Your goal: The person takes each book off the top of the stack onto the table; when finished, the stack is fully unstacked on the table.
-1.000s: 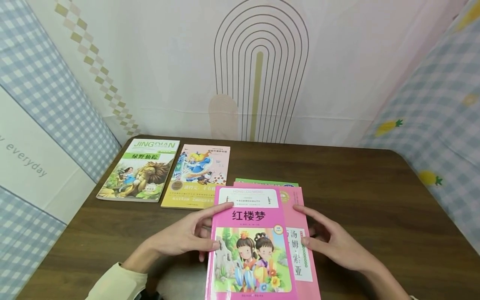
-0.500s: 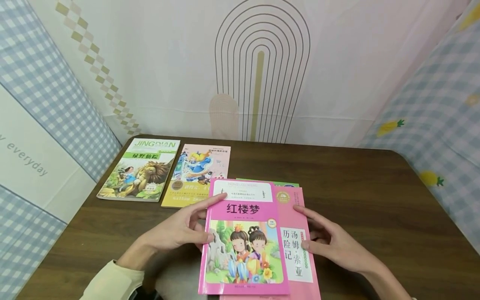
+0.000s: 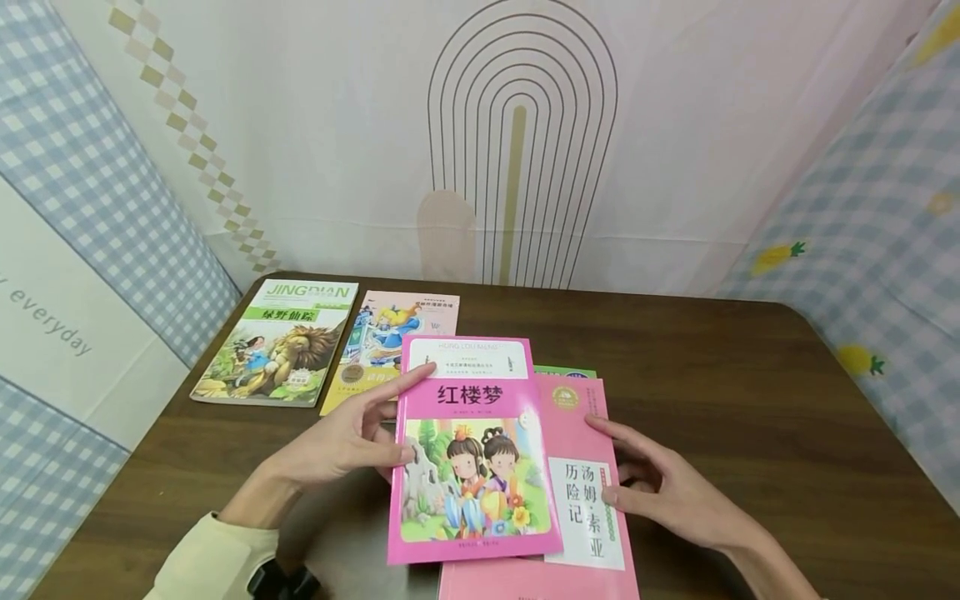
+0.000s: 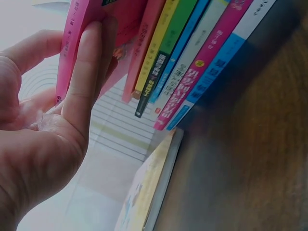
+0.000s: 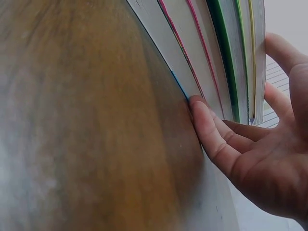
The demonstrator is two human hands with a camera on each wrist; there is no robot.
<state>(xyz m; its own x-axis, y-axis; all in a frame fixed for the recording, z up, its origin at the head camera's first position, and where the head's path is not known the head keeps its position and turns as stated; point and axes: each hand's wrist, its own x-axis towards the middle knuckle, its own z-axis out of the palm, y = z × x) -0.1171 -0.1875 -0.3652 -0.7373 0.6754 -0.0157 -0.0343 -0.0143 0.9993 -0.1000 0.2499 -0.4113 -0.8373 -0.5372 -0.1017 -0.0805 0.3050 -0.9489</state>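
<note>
A magenta picture book (image 3: 476,475) with two cartoon figures on its cover is held by my left hand (image 3: 337,446), thumb and forefinger over its left edge. In the left wrist view, the fingers lie under this book, which is raised and tilted above the stack of books (image 4: 192,62). A pink book (image 3: 581,429) tops that stack, partly covered by the magenta one. At the stack's right side, my right hand (image 3: 667,487) grips it, thumb and forefinger on the pink cover. The right wrist view shows other fingers along the page edges (image 5: 207,57), down to the lowest book.
On the dark wooden table (image 3: 712,358), a green-and-white book (image 3: 277,342) lies at the back left. Beside it is a pink-and-yellow book (image 3: 408,321), partly overlapped by the magenta book. A patterned cloth (image 3: 337,150) hangs behind the table.
My left hand has lifted the magenta book and carried it left and away from me, uncovering more of the pink cover. My right hand has stayed at the stack.
</note>
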